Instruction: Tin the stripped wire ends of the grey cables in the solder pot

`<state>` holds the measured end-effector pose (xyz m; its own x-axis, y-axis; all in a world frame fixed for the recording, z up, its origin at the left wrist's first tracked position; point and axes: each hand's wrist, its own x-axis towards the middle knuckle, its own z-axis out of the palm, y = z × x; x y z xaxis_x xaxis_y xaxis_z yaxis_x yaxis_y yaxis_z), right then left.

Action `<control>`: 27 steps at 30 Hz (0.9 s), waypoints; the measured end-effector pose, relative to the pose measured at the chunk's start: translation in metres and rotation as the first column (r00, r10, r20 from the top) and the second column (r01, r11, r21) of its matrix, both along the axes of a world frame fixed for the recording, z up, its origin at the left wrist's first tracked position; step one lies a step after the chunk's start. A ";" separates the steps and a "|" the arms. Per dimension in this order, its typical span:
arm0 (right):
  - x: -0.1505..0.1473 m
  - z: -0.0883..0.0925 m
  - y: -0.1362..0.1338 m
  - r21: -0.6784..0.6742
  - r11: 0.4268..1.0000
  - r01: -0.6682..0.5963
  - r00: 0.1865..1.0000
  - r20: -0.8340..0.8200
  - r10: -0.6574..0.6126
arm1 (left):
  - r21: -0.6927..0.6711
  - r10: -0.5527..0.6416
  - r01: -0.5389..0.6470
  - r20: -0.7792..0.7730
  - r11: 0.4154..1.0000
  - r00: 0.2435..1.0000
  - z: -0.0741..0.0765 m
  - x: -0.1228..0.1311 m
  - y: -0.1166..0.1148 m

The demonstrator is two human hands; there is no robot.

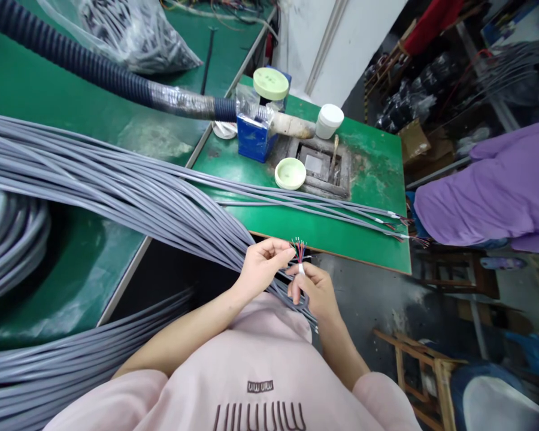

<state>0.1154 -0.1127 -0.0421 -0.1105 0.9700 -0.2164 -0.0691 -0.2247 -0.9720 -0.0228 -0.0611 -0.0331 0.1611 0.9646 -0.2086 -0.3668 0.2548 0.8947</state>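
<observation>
My right hand (317, 290) is closed round the end of a grey cable, just at its white sleeve (300, 269). Several thin coloured wires (300, 248) fan upward out of that sleeve, their tips looking bare. From the left, my left hand (267, 260) pinches with thumb and forefinger at the edge of this fan, on what looks like one thin wire. Beneath and beside both hands runs a thick bundle of grey cables (161, 200). Several more cables (332, 211) lie across the green bench, with wire ends spread at its right edge.
On the green bench (377, 161) stand a blue box (253, 139), a white jar (329, 121), a pale green lid (290, 173) and a recessed square metal pot (314, 164). A black hose (117, 78) crosses above. A person in a purple top (485, 191) is at the right.
</observation>
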 end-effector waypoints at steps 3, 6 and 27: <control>0.003 0.005 0.012 0.011 0.999 -0.049 0.999 -0.001 0.049 | 0.006 -0.041 0.041 0.000 0.999 0.999 0.002 0.000 -0.001; 0.003 0.016 0.022 0.063 0.998 -0.012 0.996 0.090 0.006 | 0.031 -0.026 0.027 -0.013 0.999 1.000 0.004 0.000 -0.001; 0.084 0.071 0.220 0.460 0.887 -0.038 0.488 0.783 -0.386 | 0.787 0.604 0.340 -0.614 0.515 0.508 -0.054 -0.029 0.058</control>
